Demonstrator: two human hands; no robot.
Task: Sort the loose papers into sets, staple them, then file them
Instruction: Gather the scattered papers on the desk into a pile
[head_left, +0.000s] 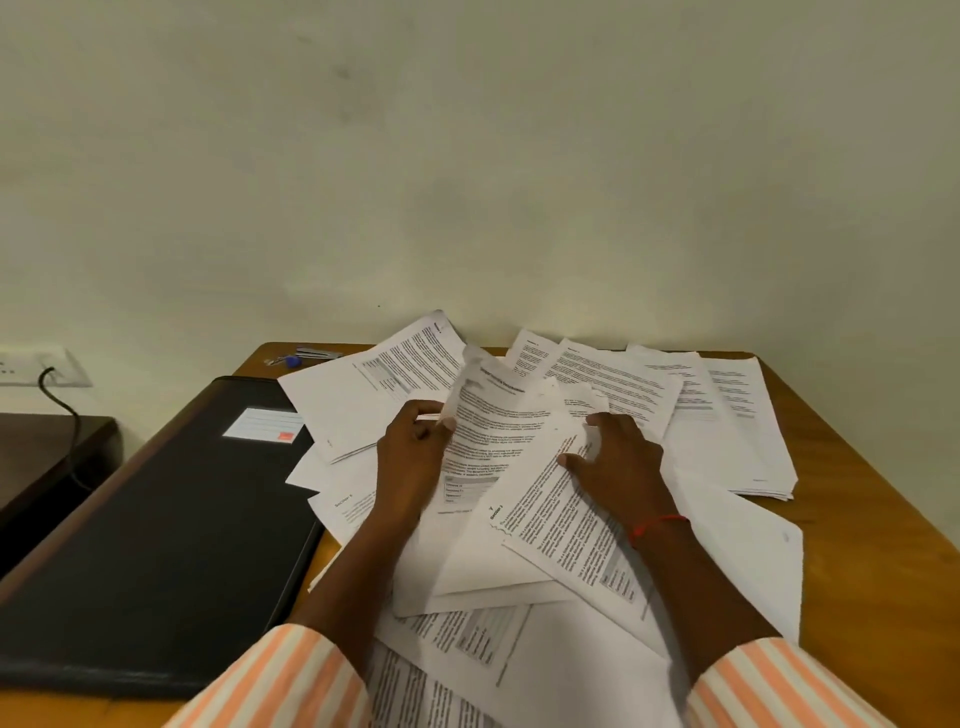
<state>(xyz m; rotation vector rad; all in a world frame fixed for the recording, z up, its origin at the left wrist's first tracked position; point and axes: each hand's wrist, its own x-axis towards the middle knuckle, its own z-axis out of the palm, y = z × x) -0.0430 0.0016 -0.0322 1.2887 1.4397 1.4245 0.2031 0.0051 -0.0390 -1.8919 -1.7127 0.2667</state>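
Observation:
Several loose printed papers (613, 395) lie scattered and overlapping across the wooden desk (852, 519). My left hand (413, 452) pinches the left edge of one printed sheet (493, 421) in the middle of the pile, its edge curled up. My right hand (615, 462) rests on another sheet (556, 514) lying at an angle, fingers spread and gripping its upper edge. A black file folder (166, 530) with a white label lies closed at the left of the desk. A stapler (306, 356) with a blue part sits at the far left corner.
A neater stack of papers (737, 431) lies at the far right of the desk. A wall stands right behind the desk. To the left are a dark low table (41, 457), a wall socket (36, 366) and a black cable.

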